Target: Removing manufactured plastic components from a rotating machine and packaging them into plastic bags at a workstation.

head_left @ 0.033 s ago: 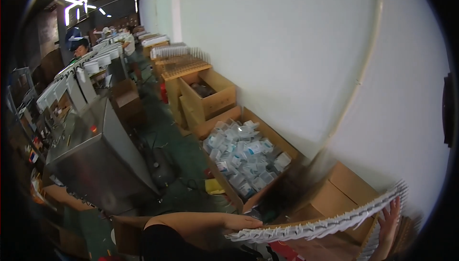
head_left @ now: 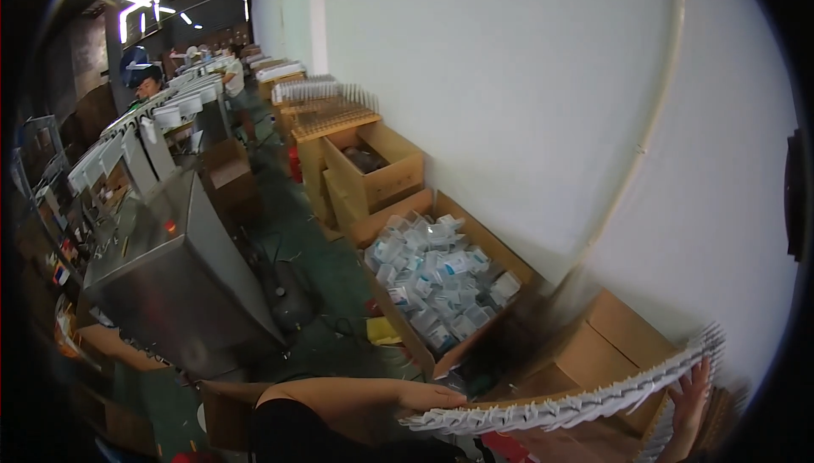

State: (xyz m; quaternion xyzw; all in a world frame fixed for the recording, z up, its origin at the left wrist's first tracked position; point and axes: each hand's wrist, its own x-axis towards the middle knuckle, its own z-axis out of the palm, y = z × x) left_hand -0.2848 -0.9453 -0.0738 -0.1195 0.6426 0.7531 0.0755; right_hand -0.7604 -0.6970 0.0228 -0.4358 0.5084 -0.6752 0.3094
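Fingers (head_left: 437, 397) of the left hand (head_left: 424, 397) lie flat and straight, pressed against the left end of a long row of flat white packets (head_left: 577, 404). They are not curled around it; they push on it from the side. At the other end, the right hand (head_left: 691, 399) is up with its fingers (head_left: 700, 376) spread wide open, and the palm is pressed against the right end of the row. So the row is squeezed between the two hands, like a long stack of cards held end to end.

The row's long way runs from left to right, low in the picture. It is not level: the left end sits lower and nearer the body, and the right end rises up toward the white wall (head_left: 509, 81). It sags a little in the middle. Both hands touch it, one at each end, so neither hand is nearer than the other.

Just behind the row, on the floor (head_left: 305, 251) by the wall, is an open cardboard box (head_left: 492, 247) full of small clear and white packs (head_left: 432, 281). That box lies beyond the left half of the row. Another brown box (head_left: 610, 344) sits right behind the right half. To the left stands a grey metal machine (head_left: 170, 276), well apart from the hands.
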